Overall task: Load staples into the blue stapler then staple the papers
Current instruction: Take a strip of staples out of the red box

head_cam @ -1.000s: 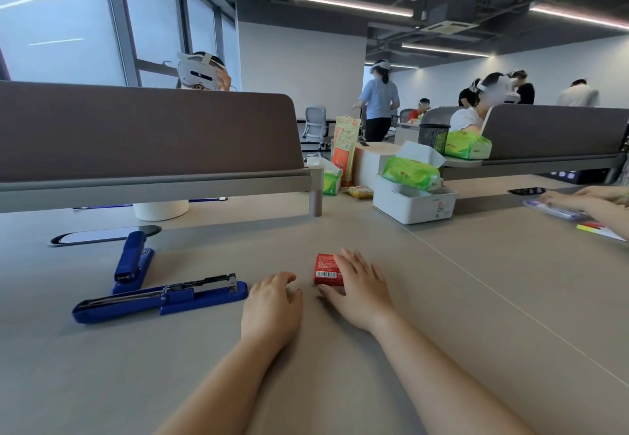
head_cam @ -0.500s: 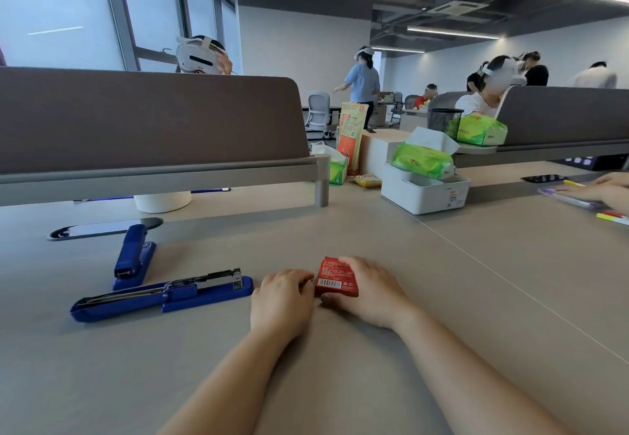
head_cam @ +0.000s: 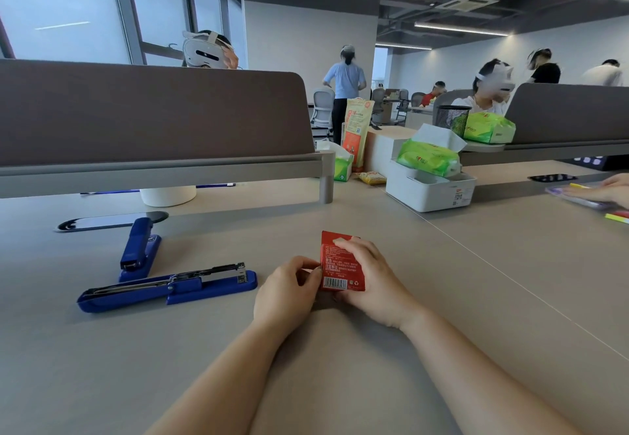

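A small red staple box (head_cam: 340,273) stands tilted up just above the grey desk (head_cam: 170,349), its barcode side toward me. My right hand (head_cam: 369,281) grips it from the right and over the top. My left hand (head_cam: 289,293) pinches its lower left edge. To the left lies a blue stapler (head_cam: 170,286) folded fully open, metal staple channel facing up. A second blue stapler (head_cam: 139,249), closed, lies behind it. No papers are in view.
A brown divider panel (head_cam: 153,118) crosses the back of the desk, with a white cup (head_cam: 168,194) and a cable slot (head_cam: 109,221) under it. A white box (head_cam: 430,188) with green tissue packs stands back right. Another person's hand (head_cam: 602,189) rests at the right edge.
My right hand has lifted the red box off the desk and turned it upright. My left hand has come up to pinch its edge. The staplers have not moved.
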`<state>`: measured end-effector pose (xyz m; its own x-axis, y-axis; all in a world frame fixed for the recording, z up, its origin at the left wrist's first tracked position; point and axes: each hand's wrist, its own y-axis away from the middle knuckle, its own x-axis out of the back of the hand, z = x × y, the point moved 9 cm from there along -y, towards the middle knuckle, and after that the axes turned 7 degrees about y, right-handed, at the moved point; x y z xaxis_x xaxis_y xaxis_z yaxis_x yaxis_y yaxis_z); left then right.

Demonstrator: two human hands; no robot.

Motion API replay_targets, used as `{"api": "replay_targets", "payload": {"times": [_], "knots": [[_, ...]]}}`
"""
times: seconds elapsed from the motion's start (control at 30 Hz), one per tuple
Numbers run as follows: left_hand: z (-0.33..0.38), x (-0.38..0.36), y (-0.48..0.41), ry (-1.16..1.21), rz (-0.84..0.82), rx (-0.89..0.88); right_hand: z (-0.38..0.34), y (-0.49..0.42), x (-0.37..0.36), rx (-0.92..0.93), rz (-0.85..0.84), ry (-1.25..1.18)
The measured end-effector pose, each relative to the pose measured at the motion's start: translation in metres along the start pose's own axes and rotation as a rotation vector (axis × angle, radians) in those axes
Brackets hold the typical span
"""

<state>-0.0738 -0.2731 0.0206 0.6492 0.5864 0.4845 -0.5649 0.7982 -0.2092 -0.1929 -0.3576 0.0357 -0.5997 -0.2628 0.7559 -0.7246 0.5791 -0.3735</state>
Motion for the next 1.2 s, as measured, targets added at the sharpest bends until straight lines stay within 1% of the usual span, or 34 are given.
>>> {"api": "replay_targets", "payload": {"times": [0.1, 0.17, 0.33, 0.4, 0.5, 0.6, 0.67, 0.77, 0.83, 0.9, 1.07, 1.13, 1.2], "knots": [[0.002, 0.002, 0.000, 0.050, 0.031, -0.004, -0.005, -0.001, 0.001, 0.037, 0.020, 0.011], [0.003, 0.003, 0.001, 0.041, 0.039, -0.022, -0.006, -0.001, 0.000, 0.046, 0.034, 0.034], [0.006, 0.001, 0.003, 0.031, 0.011, -0.048, -0.008, 0.000, -0.001, 0.065, 0.051, 0.128], [0.008, 0.002, 0.003, 0.048, 0.018, -0.059, -0.006, 0.000, 0.000, 0.064, 0.066, 0.121], [0.011, 0.004, 0.003, 0.130, 0.016, -0.070, -0.003, 0.000, 0.001, 0.051, 0.075, 0.043], [0.013, 0.004, 0.005, 0.239, 0.000, -0.069, 0.001, -0.001, 0.003, 0.008, 0.070, -0.115], [0.017, 0.004, 0.007, 0.320, 0.001, -0.081, 0.005, -0.002, 0.003, -0.025, 0.050, -0.216], [0.022, 0.002, 0.008, 0.434, -0.039, -0.104, 0.009, -0.002, 0.002, -0.047, 0.009, -0.288], [0.027, 0.000, 0.009, 0.419, -0.061, -0.158, 0.009, -0.002, 0.000, -0.050, -0.015, -0.320], [0.029, 0.003, 0.010, 0.360, -0.027, -0.210, 0.010, -0.002, -0.001, -0.057, -0.031, -0.348], [0.027, 0.011, 0.009, 0.401, 0.050, -0.177, 0.011, -0.002, -0.001, -0.063, -0.042, -0.350], [0.022, 0.011, 0.008, 0.423, 0.052, -0.154, 0.011, -0.002, -0.001, -0.069, -0.039, -0.352], [0.020, 0.010, 0.007, 0.381, 0.054, -0.165, 0.010, -0.001, 0.000, -0.071, -0.041, -0.357]]}}
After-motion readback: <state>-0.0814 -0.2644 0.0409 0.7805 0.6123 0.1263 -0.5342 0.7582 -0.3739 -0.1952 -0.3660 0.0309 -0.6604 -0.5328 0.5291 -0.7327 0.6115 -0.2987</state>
